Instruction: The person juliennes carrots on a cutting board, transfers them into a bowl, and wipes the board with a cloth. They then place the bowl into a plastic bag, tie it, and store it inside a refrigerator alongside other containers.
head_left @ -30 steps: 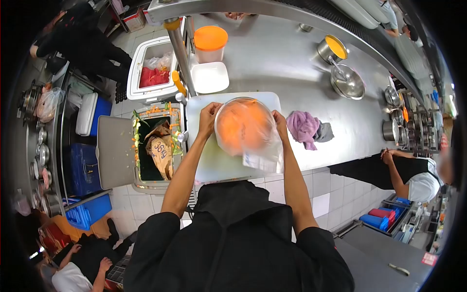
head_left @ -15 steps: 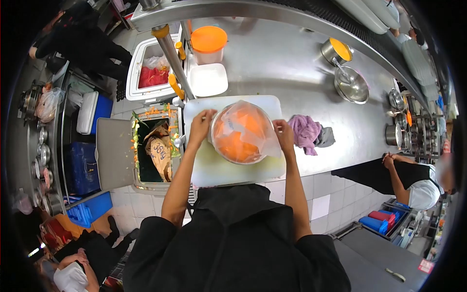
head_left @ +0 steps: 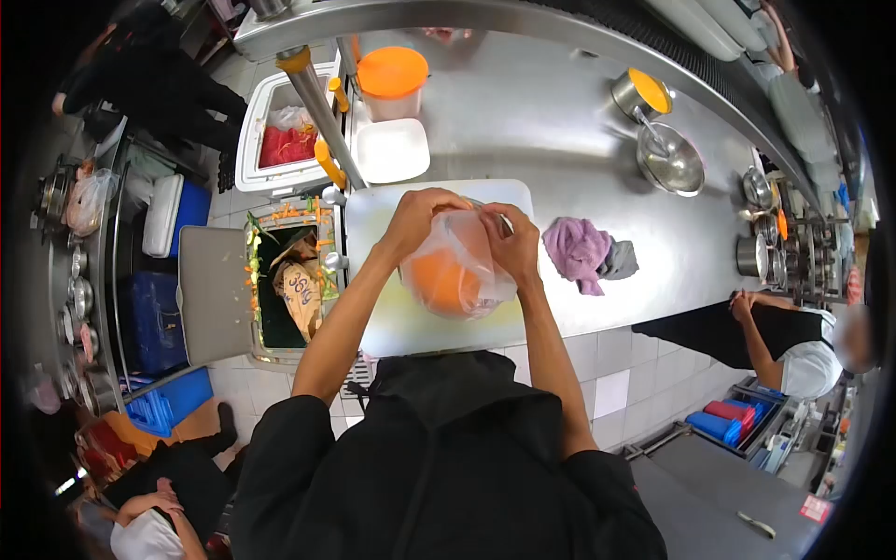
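Note:
A round metal bowl with orange contents (head_left: 442, 280) stands on the white cutting board (head_left: 373, 327). A clear plastic bag (head_left: 467, 245) lies over the bowl, its upper part gathered at the bowl's far side. My left hand (head_left: 425, 217) is closed on the bag's far edge, left of centre. My right hand (head_left: 513, 238) pinches the same edge a little to the right. Both hands are close together, and the bowl's far rim is mostly hidden.
Left of the board is an open bin (head_left: 297, 289) with peelings. A white tray (head_left: 392, 151) and an orange-lidded tub (head_left: 394, 82) stand beyond. Purple cloth (head_left: 577, 250) and a steel bowl (head_left: 671, 161) lie right. A person (head_left: 793, 341) stands at right.
Both hands have moved from the bowl's sides to its far side and closer together. The bag's far edge is now drawn up between them. The view has shifted slightly.

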Available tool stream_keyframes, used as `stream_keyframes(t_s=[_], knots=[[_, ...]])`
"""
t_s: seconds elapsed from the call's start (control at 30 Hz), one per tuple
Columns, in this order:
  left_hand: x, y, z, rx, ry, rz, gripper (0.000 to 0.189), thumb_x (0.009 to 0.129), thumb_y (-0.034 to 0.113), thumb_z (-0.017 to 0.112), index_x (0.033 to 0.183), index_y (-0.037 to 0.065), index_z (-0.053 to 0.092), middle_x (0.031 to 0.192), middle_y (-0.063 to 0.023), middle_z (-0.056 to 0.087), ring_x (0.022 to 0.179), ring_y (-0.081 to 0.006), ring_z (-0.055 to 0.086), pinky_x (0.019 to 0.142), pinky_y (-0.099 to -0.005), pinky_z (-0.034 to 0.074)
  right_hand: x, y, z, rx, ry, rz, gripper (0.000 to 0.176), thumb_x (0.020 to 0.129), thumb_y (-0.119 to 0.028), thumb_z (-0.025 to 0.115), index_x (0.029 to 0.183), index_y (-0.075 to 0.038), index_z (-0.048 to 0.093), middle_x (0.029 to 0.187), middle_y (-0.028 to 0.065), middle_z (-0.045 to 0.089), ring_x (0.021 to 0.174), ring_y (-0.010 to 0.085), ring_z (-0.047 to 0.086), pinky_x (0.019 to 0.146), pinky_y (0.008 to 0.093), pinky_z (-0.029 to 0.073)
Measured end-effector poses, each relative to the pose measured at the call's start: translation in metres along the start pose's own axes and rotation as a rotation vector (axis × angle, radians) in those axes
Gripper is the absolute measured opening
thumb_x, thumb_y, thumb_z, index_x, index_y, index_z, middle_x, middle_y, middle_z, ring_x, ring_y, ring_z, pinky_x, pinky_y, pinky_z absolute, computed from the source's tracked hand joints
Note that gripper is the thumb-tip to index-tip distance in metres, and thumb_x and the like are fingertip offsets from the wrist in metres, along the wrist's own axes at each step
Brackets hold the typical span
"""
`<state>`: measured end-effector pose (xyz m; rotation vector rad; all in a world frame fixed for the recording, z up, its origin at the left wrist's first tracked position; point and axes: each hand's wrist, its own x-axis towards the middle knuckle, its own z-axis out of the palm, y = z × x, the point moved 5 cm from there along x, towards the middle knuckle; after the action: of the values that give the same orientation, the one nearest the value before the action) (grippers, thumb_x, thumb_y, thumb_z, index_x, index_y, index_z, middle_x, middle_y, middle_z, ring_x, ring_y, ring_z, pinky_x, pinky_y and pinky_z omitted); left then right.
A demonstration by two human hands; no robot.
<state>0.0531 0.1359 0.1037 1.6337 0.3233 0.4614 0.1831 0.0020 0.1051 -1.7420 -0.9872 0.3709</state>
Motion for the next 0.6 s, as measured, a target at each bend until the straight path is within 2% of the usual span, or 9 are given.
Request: stream_keyframes(t_s=[0.07, 0.17, 0.23, 0.27, 0.33, 0.37, 0.43, 0.53, 0.6], knots=[[-0.011, -0.001, 0.004, 0.142, -0.001, 0.042, 0.033, 0.09, 0.003, 0.045, 0.115, 0.005, 0.067, 0.109, -0.0119, 0.068, 0.106, -0.0268, 0.063, 0.095, -0.0326, 0.048, -0.002, -0.013, -0.001, -0.273, -0.026, -0.383, 0.022, 0.082, -0.005, 0.07, 0.104, -0.008, 0.069, 0.095, 0.0092, 0.069, 0.092, 0.0248, 0.066, 0.083, 0.0358, 0.049], [-0.019, -0.02, -0.002, 0.12, 0.182, -0.161, 0.033, 0.091, 0.005, 0.047, 0.118, 0.006, 0.066, 0.115, -0.0116, 0.067, 0.109, -0.0291, 0.061, 0.097, -0.0329, 0.047, -0.003, -0.017, 0.009, -0.507, -0.131, -0.485, 0.022, 0.082, -0.011, 0.072, 0.103, -0.011, 0.07, 0.1, 0.0071, 0.068, 0.093, 0.0256, 0.062, 0.084, 0.0373, 0.045], [-0.024, 0.004, -0.001, 0.191, 0.054, 0.16, 0.029, 0.092, 0.012, 0.052, 0.117, 0.005, 0.065, 0.117, -0.0111, 0.066, 0.108, -0.0291, 0.062, 0.095, -0.0336, 0.048, 0.003, -0.028, 0.006, -0.425, -0.113, -0.333, 0.02, 0.082, -0.014, 0.07, 0.102, -0.011, 0.07, 0.1, 0.0062, 0.067, 0.093, 0.0251, 0.061, 0.085, 0.0382, 0.043], [-0.019, 0.008, -0.004, 0.193, 0.061, 0.164, 0.029, 0.092, 0.012, 0.052, 0.117, 0.005, 0.065, 0.117, -0.0111, 0.066, 0.108, -0.0291, 0.062, 0.095, -0.0336, 0.048, 0.009, -0.028, 0.004, -0.344, -0.1, -0.189, 0.019, 0.083, -0.017, 0.069, 0.101, -0.012, 0.069, 0.101, 0.0053, 0.067, 0.093, 0.0246, 0.06, 0.087, 0.0391, 0.041], [-0.003, 0.014, -0.015, 0.367, 0.259, 0.031, 0.034, 0.097, 0.025, 0.057, 0.122, 0.003, 0.062, 0.111, -0.0084, 0.066, 0.105, -0.0186, 0.061, 0.094, -0.0295, 0.047, 0.017, -0.023, 0.013, -0.384, -0.117, -0.291, 0.018, 0.084, -0.017, 0.068, 0.101, -0.011, 0.07, 0.1, 0.0046, 0.067, 0.091, 0.0247, 0.059, 0.085, 0.0391, 0.041], [0.007, 0.001, -0.022, 0.367, 0.265, 0.03, 0.034, 0.097, 0.025, 0.057, 0.122, 0.003, 0.062, 0.111, -0.0084, 0.066, 0.105, -0.0186, 0.061, 0.094, -0.0295, 0.047, 0.019, -0.021, 0.018, -0.422, -0.128, -0.39, 0.016, 0.085, -0.016, 0.067, 0.1, -0.011, 0.07, 0.099, 0.004, 0.067, 0.09, 0.0249, 0.059, 0.084, 0.0392, 0.041], [0.024, -0.052, -0.012, 0.012, -0.231, -0.348, 0.037, 0.099, 0.029, 0.055, 0.117, -0.002, 0.063, 0.109, -0.0094, 0.066, 0.102, -0.0172, 0.062, 0.093, -0.0299, 0.048, 0.025, -0.019, 0.023, -0.435, -0.152, -0.401, 0.016, 0.085, -0.015, 0.066, 0.099, -0.01, 0.07, 0.098, 0.0034, 0.067, 0.089, 0.0243, 0.059, 0.084, 0.039, 0.041], [0.027, -0.061, -0.007, -0.268, -0.157, -0.482, 0.04, 0.101, 0.031, 0.052, 0.115, -0.004, 0.063, 0.108, -0.0083, 0.066, 0.101, -0.015, 0.062, 0.092, -0.0277, 0.049, 0.027, -0.022, 0.023, -0.435, -0.15, -0.479, 0.015, 0.083, -0.013, 0.066, 0.098, -0.01, 0.071, 0.096, 0.0022, 0.068, 0.089, 0.0231, 0.059, 0.085, 0.0382, 0.041], [0.027, -0.048, -0.007, -0.329, -0.125, -0.426, 0.039, 0.101, 0.03, 0.051, 0.115, -0.005, 0.063, 0.105, -0.007, 0.066, 0.1, -0.0144, 0.062, 0.091, -0.027, 0.049, 0.021, -0.026, 0.016, -0.422, -0.121, -0.536, 0.016, 0.082, -0.012, 0.067, 0.097, -0.011, 0.071, 0.096, 0.0017, 0.068, 0.089, 0.0226, 0.059, 0.086, 0.0376, 0.041]])
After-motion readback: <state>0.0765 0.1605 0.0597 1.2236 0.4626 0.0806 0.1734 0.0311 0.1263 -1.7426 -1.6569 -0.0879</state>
